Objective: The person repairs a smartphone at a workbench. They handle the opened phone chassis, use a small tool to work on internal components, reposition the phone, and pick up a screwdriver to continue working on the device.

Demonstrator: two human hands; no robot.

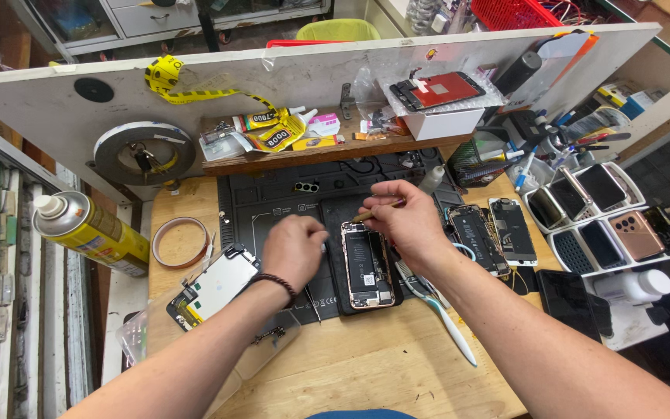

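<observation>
Now working inside the opened phone (367, 268) at frame centre on the dark mat (273, 209), left hand (295, 247) curled bracing its edge, right hand (406, 221) pinching a brown-handled tool (375, 211), likely needing steady, fine tip placement next.

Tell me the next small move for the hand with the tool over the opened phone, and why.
Probably lower the tool tip onto the top end of the opened phone. The right hand pinches a slim brown-handled tool whose tip points at the phone's upper edge, and the left hand rests beside the phone's left side on the dark mat, as if steadying it. Whether the tip touches already, I cannot tell.
</observation>
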